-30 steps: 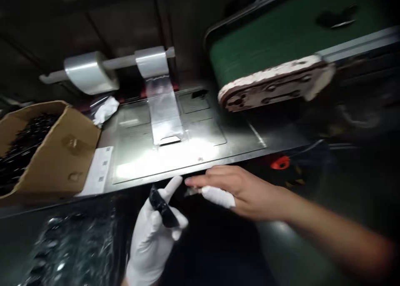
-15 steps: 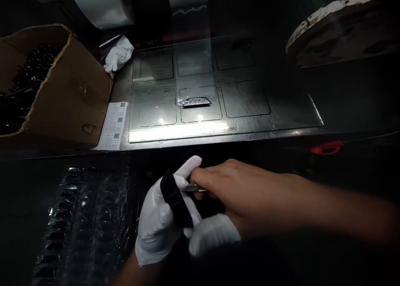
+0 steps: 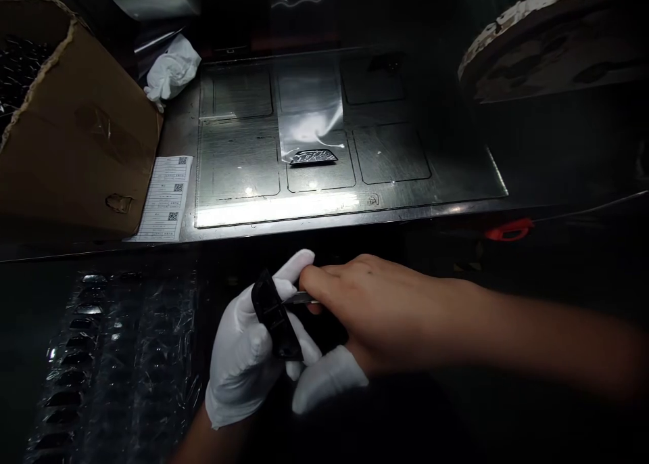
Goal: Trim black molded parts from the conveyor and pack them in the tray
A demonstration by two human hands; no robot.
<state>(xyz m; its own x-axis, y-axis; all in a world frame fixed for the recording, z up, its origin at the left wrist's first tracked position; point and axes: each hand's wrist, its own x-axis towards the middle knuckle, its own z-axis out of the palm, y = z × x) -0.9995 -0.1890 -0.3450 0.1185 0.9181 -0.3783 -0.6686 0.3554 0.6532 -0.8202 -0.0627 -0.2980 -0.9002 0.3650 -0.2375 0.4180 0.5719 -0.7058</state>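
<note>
My left hand (image 3: 241,359), in a white glove, is closed around a dark, trapezoid-shaped black plastic part (image 3: 278,320). The part is held tilted, and its ribbed hollow side shows. My right hand (image 3: 349,291), bare apart from a white cover on one finger, grips a thin metal tool (image 3: 303,297); its exact kind is not clear. The tool's tip reaches the black part's edge, close to my left fingers. Beyond my hands, another such part with a patterned silvery face (image 3: 313,157) lies on the metal plate (image 3: 233,207), at the end of a strip of clear film (image 3: 309,95).
At the left stands a cardboard box (image 3: 86,132) holding many black pieces, beside a label sheet (image 3: 161,197) and a crumpled white cloth (image 3: 175,68). A clear tray (image 3: 126,356) with several black parts lies lower left. A red-handled tool (image 3: 508,230) sits at right.
My view has shifted, so the bench and box appear further left and higher. The black part has turned slightly, showing more of its ribbed side. Both hands keep their grips.
</note>
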